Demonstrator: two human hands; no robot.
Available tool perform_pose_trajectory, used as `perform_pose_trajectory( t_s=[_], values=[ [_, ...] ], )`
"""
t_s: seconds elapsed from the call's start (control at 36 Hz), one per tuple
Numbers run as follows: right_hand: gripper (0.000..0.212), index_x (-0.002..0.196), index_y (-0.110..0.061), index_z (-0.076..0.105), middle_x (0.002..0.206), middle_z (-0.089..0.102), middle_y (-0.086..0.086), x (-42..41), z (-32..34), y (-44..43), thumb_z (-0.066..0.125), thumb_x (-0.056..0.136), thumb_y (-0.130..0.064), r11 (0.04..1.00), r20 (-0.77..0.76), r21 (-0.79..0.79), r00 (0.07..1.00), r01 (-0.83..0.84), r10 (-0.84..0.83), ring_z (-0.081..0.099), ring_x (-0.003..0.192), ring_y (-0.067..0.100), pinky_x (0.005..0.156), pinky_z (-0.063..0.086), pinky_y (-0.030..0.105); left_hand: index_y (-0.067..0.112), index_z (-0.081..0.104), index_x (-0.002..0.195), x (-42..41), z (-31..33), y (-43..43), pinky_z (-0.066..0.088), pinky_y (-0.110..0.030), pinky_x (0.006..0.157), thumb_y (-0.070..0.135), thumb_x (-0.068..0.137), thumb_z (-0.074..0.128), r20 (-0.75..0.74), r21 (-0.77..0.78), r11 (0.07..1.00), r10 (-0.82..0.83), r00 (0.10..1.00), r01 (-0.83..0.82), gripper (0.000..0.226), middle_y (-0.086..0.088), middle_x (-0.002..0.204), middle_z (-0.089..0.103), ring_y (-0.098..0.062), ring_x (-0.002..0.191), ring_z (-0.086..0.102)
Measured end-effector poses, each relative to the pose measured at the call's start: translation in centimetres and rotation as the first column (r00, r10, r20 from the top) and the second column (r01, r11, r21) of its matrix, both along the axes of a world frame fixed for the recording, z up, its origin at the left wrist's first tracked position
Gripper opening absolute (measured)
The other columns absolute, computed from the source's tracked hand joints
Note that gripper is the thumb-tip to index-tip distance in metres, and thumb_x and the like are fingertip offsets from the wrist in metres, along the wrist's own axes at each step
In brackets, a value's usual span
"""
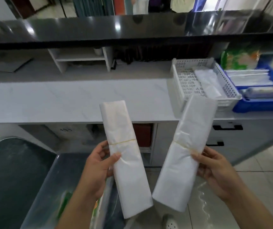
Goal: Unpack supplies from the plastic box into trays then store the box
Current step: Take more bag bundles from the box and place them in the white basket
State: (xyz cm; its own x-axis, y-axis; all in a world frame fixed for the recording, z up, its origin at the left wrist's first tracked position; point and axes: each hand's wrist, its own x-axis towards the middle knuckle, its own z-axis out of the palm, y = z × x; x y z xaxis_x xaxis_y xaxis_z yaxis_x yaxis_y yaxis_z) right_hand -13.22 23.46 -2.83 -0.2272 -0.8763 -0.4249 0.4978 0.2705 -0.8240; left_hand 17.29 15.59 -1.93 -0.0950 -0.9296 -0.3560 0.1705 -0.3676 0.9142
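Now our left hand (97, 169) grips the left bundle (126, 162) and our right hand (215, 171) the right bundle (187, 146), whose long axis points ahead at the white tray (225, 83) just beyond on the tabletop (66, 100).

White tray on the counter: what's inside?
In the white tray, one white pack on the right; the bundle in the right hand hides part of its near wall.

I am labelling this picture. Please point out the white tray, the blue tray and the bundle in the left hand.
white tray (187, 83), head view, bare perforated floor
blue tray (261, 106), head view, front wall
left bundle (127, 159), head view, middle of its white wrap
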Motion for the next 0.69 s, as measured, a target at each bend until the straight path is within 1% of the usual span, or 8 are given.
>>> perform_pose_trajectory(
  t_s=[0.06, 0.22, 0.31, 0.42, 0.5, 0.56, 0.64, 0.69],
  values=[
    [0.037, 0.110, -0.008, 0.073, 0.118, 0.071, 0.015, -3.3, -0.3, 0.6, 0.071, 0.073, -0.009, 1.000, 0.026, -0.005, 0.999, 0.026, -0.026, 0.071, 0.098, 0.030, 0.078, 0.061, 0.042, 0.022, 0.065, 0.114, -3.2, 0.0, 0.1, 0.062, -0.039, 0.068, 0.002, 0.082, 0.070, 0.012, 0.002, 1.000, 0.000, 1.000, 0.000, 0.038, -0.005, 0.103, 0.075, -0.025, 0.092, 0.074],
    [0.038, 0.110, -0.006, 0.071, 0.112, 0.074, 0.011, -11.2, -0.1, 1.4, 0.068, 0.072, -0.009, 0.995, 0.050, -0.042, 0.995, 0.094, -0.092, 0.074, 0.087, 0.023, 0.065, 0.060, 0.034, 0.021, 0.064, 0.113, -11.0, 0.0, 0.2, 0.062, -0.039, 0.068, 0.000, 0.085, 0.067, 0.033, 0.037, 0.999, -0.005, 0.999, 0.003, 0.035, -0.006, 0.102, 0.076, -0.025, 0.090, 0.074],
    [0.033, 0.105, -0.010, 0.074, 0.112, 0.074, 0.011, -13.5, 0.5, 1.2, 0.068, 0.072, -0.011, 0.994, 0.030, -0.051, 0.995, 0.097, -0.095, 0.073, 0.087, 0.023, 0.065, 0.061, 0.036, 0.020, 0.064, 0.113, -13.7, 0.4, -0.5, 0.062, -0.037, 0.066, -0.001, 0.086, 0.066, 0.041, 0.047, 0.999, -0.014, 0.999, 0.012, 0.034, -0.006, 0.104, 0.076, -0.026, 0.090, 0.072],
    [0.035, 0.107, -0.011, 0.073, 0.109, 0.075, 0.011, -15.5, 1.4, 0.2, 0.068, 0.073, -0.013, 0.995, 0.014, -0.058, 0.996, 0.085, -0.084, 0.072, 0.084, 0.024, 0.062, 0.060, 0.037, 0.018, 0.064, 0.112, -16.0, 1.2, -2.7, 0.060, -0.035, 0.064, -0.002, 0.086, 0.065, 0.064, 0.043, 0.999, -0.024, 0.998, 0.021, 0.032, -0.005, 0.102, 0.075, -0.022, 0.084, 0.071],
    [0.032, 0.104, -0.010, 0.074, 0.102, 0.076, 0.008, -16.3, 1.8, -0.9, 0.067, 0.073, -0.012, 0.990, 0.027, -0.080, 0.993, 0.120, -0.118, 0.073, 0.076, 0.020, 0.057, 0.060, 0.032, 0.017, 0.063, 0.113, -16.8, 1.8, -5.2, 0.061, -0.036, 0.061, -0.001, 0.087, 0.065, 0.070, 0.046, 0.999, -0.029, 0.997, 0.025, 0.032, -0.006, 0.103, 0.075, -0.023, 0.083, 0.071],
    [0.028, 0.100, -0.014, 0.076, 0.098, 0.077, 0.005, -16.9, 2.0, -1.9, 0.068, 0.073, -0.014, 0.987, 0.015, -0.087, 0.991, 0.136, -0.136, 0.071, 0.074, 0.019, 0.059, 0.057, 0.032, 0.019, 0.063, 0.114, -17.2, 1.8, -7.1, 0.061, -0.039, 0.060, 0.001, 0.087, 0.066, 0.077, 0.046, 0.998, -0.042, 0.996, 0.039, 0.032, -0.007, 0.103, 0.075, -0.023, 0.080, 0.073],
    [0.028, 0.101, -0.012, 0.075, 0.094, 0.076, 0.006, -18.1, 2.3, -3.7, 0.068, 0.074, -0.015, 0.982, 0.005, -0.101, 0.987, 0.159, -0.160, 0.065, 0.073, 0.023, 0.065, 0.044, 0.036, 0.019, 0.063, 0.115, -17.9, 1.3, -10.3, 0.061, -0.038, 0.062, 0.001, 0.088, 0.066, 0.080, 0.049, 0.998, -0.052, 0.995, 0.048, 0.033, -0.008, 0.103, 0.076, -0.023, 0.082, 0.074],
    [0.024, 0.097, -0.015, 0.076, 0.097, 0.075, 0.008, -19.0, 2.5, -5.2, 0.068, 0.074, -0.015, 0.983, -0.019, -0.100, 0.987, 0.156, -0.158, 0.066, 0.073, 0.024, 0.063, 0.046, 0.037, 0.018, 0.063, 0.116, -18.5, 0.6, -12.7, 0.060, -0.035, 0.059, 0.000, 0.088, 0.065, 0.077, 0.060, 0.997, -0.060, 0.995, 0.056, 0.033, -0.008, 0.102, 0.076, -0.023, 0.082, 0.075]
  ],
)
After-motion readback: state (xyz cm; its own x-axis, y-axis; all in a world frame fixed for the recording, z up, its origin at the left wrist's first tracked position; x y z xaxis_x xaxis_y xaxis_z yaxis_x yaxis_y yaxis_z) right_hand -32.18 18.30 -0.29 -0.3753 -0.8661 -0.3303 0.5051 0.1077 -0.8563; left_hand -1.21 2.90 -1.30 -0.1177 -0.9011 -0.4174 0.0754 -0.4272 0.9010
